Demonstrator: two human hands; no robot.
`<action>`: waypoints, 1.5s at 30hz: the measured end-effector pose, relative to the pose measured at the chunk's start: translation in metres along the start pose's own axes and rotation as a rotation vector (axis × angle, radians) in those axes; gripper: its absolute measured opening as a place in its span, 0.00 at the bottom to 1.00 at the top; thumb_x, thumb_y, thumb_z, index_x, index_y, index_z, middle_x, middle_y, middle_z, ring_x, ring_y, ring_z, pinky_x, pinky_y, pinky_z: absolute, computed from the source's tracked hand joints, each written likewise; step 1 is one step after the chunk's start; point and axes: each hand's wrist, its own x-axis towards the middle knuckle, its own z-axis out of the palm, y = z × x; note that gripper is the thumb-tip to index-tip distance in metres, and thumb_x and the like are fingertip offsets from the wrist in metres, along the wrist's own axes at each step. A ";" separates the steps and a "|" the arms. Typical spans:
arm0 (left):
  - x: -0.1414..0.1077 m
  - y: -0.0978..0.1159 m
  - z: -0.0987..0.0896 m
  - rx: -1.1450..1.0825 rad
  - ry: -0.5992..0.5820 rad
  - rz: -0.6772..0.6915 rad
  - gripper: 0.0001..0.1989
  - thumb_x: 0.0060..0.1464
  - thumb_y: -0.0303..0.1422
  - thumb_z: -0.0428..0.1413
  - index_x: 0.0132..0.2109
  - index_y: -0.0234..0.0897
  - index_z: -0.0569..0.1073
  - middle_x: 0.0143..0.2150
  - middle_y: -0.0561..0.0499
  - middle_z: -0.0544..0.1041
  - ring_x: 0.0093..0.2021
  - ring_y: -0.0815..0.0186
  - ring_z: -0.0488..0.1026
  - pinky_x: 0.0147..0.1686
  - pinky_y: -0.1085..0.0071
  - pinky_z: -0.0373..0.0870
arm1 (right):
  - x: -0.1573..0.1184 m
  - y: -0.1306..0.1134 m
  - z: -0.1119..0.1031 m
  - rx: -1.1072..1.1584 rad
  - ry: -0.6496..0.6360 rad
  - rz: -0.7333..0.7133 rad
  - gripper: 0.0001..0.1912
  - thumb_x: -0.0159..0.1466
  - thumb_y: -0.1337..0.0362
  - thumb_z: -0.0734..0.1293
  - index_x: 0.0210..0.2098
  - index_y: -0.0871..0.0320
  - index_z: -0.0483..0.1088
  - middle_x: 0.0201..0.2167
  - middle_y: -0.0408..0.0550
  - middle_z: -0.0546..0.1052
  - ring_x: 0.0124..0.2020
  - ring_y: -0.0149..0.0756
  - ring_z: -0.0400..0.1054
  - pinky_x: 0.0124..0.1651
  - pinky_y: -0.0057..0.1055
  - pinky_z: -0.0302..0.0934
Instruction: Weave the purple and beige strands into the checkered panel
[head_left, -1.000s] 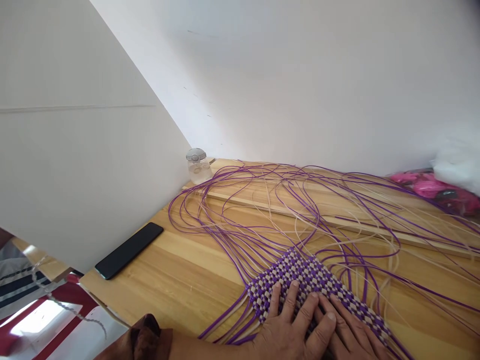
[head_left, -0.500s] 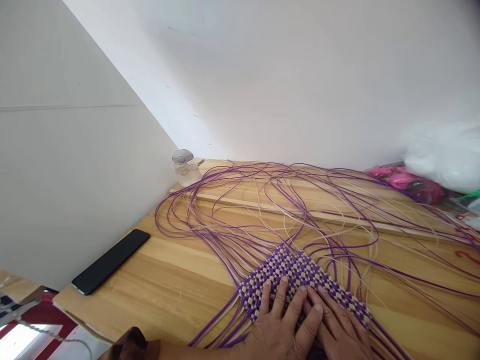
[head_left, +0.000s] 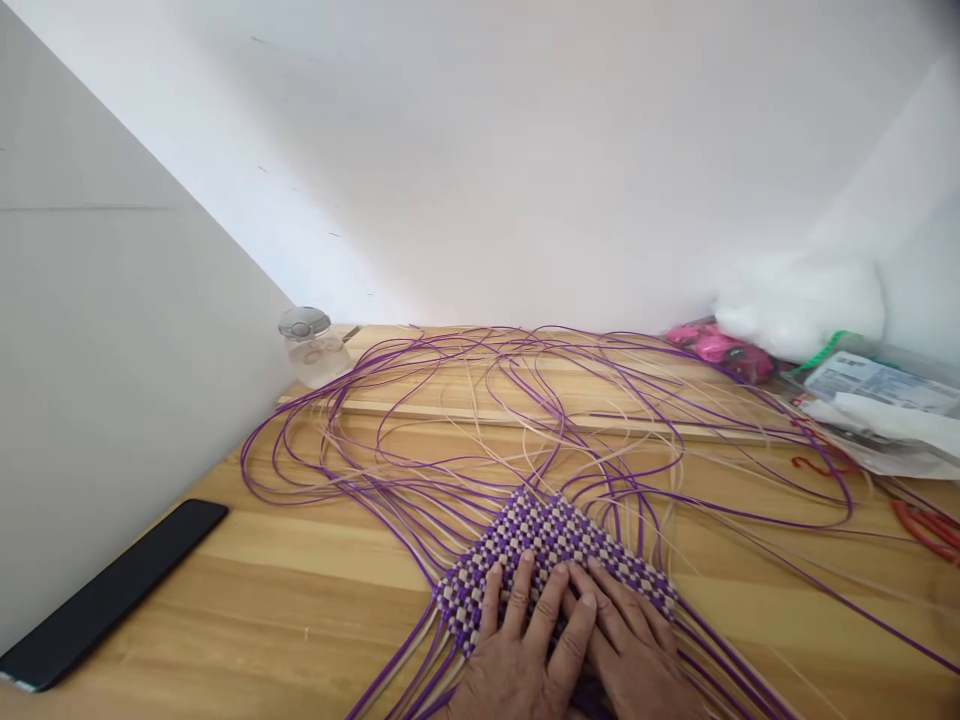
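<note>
A woven piece [head_left: 555, 535] in purple and beige checks lies on the wooden table at the bottom centre. My left hand [head_left: 521, 650] rests flat on it, fingers stretched and a little spread. Close beside it, my right hand [head_left: 637, 645] also lies flat on the weave, with its fingers stretched out. The tips of the two hands almost meet near the middle, and the palms hide the near part of the piece. Long loose purple strands [head_left: 397, 490] and beige ones fan out from its edges, looping away over the table.
A black phone [head_left: 112, 595] lies at the left table edge. A lidded clear jar [head_left: 315, 355] stands at the back left. Toward the right are a pink bundle [head_left: 720, 348], a white plastic bag [head_left: 810, 305], papers [head_left: 877, 380] and a red-handled tool [head_left: 926, 525]. Walls close off the back and left.
The view has swung to the right, so everything appears farther left and more items show at the right. Both hands stay flat on the woven piece.
</note>
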 end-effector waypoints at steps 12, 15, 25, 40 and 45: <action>0.001 0.002 0.004 -0.007 0.023 -0.031 0.37 0.55 0.57 0.43 0.67 0.47 0.56 0.69 0.50 0.55 0.67 0.47 0.45 0.64 0.48 0.31 | 0.006 0.002 -0.008 -0.043 0.044 -0.065 0.39 0.62 0.47 0.61 0.68 0.54 0.49 0.63 0.50 0.63 0.62 0.49 0.55 0.58 0.42 0.53; 0.001 0.002 0.006 -0.005 0.044 -0.037 0.36 0.55 0.57 0.45 0.66 0.48 0.58 0.69 0.50 0.56 0.67 0.47 0.45 0.65 0.49 0.32 | 0.007 0.002 -0.010 -0.054 0.051 -0.066 0.38 0.62 0.48 0.61 0.68 0.53 0.50 0.64 0.50 0.62 0.62 0.48 0.55 0.58 0.42 0.52; 0.000 0.003 0.006 -0.031 0.044 -0.034 0.31 0.56 0.49 0.50 0.65 0.48 0.61 0.67 0.50 0.61 0.68 0.48 0.45 0.65 0.49 0.33 | 0.005 0.002 -0.006 -0.014 -0.028 -0.055 0.44 0.61 0.46 0.61 0.69 0.57 0.44 0.65 0.52 0.59 0.64 0.50 0.52 0.58 0.44 0.53; 0.000 0.003 0.014 -0.090 0.124 -0.044 0.30 0.52 0.48 0.55 0.60 0.47 0.68 0.65 0.51 0.64 0.70 0.50 0.40 0.66 0.51 0.34 | 0.008 -0.001 -0.015 0.166 -0.214 0.028 0.43 0.62 0.39 0.57 0.69 0.53 0.44 0.68 0.49 0.53 0.66 0.50 0.49 0.63 0.46 0.48; -0.002 0.003 0.016 -0.099 0.111 -0.059 0.30 0.52 0.47 0.54 0.62 0.50 0.65 0.65 0.53 0.63 0.70 0.51 0.40 0.66 0.52 0.36 | 0.007 -0.002 -0.018 0.242 -0.255 0.062 0.44 0.62 0.40 0.58 0.69 0.52 0.40 0.69 0.48 0.50 0.68 0.50 0.45 0.65 0.48 0.44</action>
